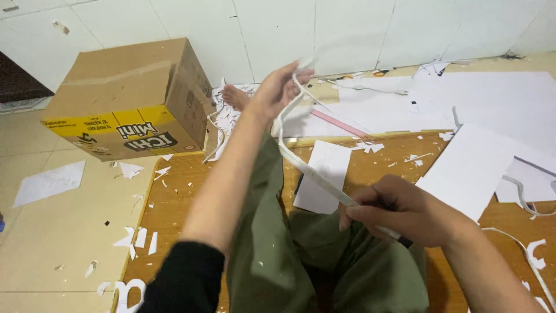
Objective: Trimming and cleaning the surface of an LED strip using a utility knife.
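My left hand [277, 88] is raised and pinches the upper end of a long, thin white paper strip [307, 168]. The strip curves down from it to my right hand [399, 210], which grips the lower end low over my lap, together with a dark slim tool whose tip shows below the fingers; what kind of tool it is I cannot tell. My legs in olive green trousers [272, 255] stretch forward on a brown wooden board [185, 191], and my bare foot [234, 95] lies beyond the left hand.
A brown and yellow cardboard box [124, 101] stands at the back left. Large white sheets [469, 168] cover the floor to the right, a smaller white sheet [321, 177] lies by my leg. Paper scraps [139, 237] litter the tiles. A pink ruler [341, 124] lies beyond.
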